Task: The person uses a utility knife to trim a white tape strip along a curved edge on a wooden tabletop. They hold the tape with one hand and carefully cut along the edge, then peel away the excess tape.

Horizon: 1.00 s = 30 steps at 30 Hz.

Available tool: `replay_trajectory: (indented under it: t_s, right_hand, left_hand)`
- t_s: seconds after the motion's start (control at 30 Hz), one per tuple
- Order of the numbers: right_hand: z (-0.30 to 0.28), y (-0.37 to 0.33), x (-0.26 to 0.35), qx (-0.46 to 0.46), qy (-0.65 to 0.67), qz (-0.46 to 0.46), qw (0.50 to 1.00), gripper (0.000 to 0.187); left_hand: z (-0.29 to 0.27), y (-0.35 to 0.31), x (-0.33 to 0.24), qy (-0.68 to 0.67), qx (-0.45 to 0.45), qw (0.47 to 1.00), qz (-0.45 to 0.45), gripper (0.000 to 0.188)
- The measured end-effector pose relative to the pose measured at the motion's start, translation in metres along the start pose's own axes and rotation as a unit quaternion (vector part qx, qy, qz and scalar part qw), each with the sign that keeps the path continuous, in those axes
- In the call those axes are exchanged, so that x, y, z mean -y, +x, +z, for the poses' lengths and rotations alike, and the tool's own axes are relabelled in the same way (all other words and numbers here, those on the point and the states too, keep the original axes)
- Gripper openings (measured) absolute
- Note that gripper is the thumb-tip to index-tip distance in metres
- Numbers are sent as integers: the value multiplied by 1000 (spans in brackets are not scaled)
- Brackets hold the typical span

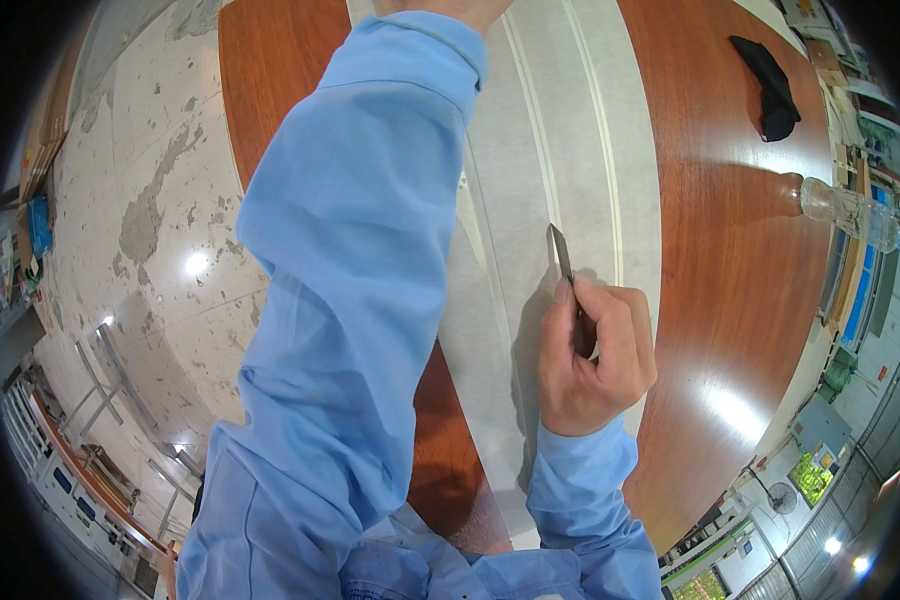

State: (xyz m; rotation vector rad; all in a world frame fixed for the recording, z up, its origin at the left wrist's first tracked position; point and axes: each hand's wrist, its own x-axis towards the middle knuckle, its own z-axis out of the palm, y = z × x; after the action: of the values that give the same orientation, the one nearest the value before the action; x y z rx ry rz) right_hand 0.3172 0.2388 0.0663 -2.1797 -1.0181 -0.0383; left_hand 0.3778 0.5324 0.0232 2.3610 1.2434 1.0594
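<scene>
My right hand [602, 350] is closed around a thin, dark knife [561, 250] with a slanted tip. The knife points away from me, and its tip is at one of the light strips running along a pale grey-white sheet [505, 200]. This long sheet lies over the reddish-brown wooden table [730, 260]. My left arm, in a light blue sleeve, reaches far forward over the sheet's left side. Only a bit of my left hand [480, 10] shows at the top edge; its fingers are out of the picture.
Toward the far right of the table lies a black, folded item [768, 90]. A clear plastic bottle [850, 215] is at the table's right edge. Left of the table is a worn, patchy floor [150, 200] with metal frames [120, 370] on it. A fan [781, 497] stands at the lower right.
</scene>
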Motion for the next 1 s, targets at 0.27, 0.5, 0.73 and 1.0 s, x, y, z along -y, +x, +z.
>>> replay_trajectory:
  t_s: [0.27, 0.5, 0.73, 1.0]
  right_hand:
    - [-3, -2, -1, 8, 1, 2, 1000, 23]
    - [-3, -3, -2, -11, 37, 25, 999, 21]
    - [-1, 0, -4, 6, 26, 21, 999, 20]
    - [2, 0, -5, -4, 24, 6, 1000, 20]
  left_hand:
    - [-3, 2, -2, -6, 26, 1000, -15, 35]
    - [-3, 3, -1, -7, 15, 1000, -10, 36]
    - [0, 2, 0, 6, 3, 1000, -4, 37]
    - [0, 3, 2, -9, 15, 1000, -6, 36]
